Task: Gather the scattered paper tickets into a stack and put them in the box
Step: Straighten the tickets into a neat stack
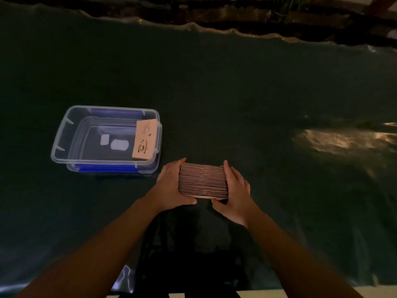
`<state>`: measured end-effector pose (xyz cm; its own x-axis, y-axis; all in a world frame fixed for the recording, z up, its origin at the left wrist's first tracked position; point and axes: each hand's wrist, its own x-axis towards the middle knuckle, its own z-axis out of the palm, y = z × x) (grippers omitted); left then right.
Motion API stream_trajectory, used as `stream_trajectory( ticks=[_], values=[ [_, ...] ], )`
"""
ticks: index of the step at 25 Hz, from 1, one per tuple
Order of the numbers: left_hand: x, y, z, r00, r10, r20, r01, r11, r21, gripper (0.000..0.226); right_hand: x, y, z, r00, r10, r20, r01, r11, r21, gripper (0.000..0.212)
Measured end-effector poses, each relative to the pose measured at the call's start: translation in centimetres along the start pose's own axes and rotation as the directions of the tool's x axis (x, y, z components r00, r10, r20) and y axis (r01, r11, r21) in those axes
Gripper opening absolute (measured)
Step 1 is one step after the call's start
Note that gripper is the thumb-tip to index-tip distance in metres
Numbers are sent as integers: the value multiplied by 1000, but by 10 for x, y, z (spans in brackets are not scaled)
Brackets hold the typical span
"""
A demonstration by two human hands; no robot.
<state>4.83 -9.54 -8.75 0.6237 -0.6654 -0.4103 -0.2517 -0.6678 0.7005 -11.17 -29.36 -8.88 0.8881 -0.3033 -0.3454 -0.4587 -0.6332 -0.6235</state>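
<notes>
A thick stack of brown paper tickets (203,181) stands on edge on the dark green tablecloth, its layered edges facing up. My left hand (170,186) presses its left side and my right hand (235,191) presses its right side, so both hands hold it between them. To the left stands a clear plastic box (62,134) with blue clips. Inside it, a smaller stack of tickets (144,140) with a coffee-cup print leans against the right wall.
The dark green cloth (214,93) covers the whole table, with wrinkles and a bright light patch (335,140) at the right. The table's far edge (193,24) runs along the top. A dark shadow lies near the front edge.
</notes>
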Motion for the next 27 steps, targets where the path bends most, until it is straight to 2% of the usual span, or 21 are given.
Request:
stream_trajectory(
  ticks=[3,6,12,15,21,27],
  values=[
    [2,-5,3,1000,2,13,-3,998,60,139,4,7,2,1000,18,-5,-18,997,-70,129],
    [3,-9,10,1000,19,18,-21,993,119,135,7,7,8,998,-37,-42,32,993,-117,119],
    [5,-3,8,998,53,-45,-49,995,85,103,6,8,4,995,1,-105,-6,999,-47,101],
    [6,-6,7,999,31,-26,-28,994,105,108,7,6,3,994,17,-107,-20,999,-26,97],
    [11,-4,7,998,30,-46,-25,995,95,109,9,7,2,991,40,-126,-35,999,35,113],
    [10,-4,10,999,-27,-19,30,989,143,118,11,5,1,994,74,-75,-76,997,-22,106]
  ],
)
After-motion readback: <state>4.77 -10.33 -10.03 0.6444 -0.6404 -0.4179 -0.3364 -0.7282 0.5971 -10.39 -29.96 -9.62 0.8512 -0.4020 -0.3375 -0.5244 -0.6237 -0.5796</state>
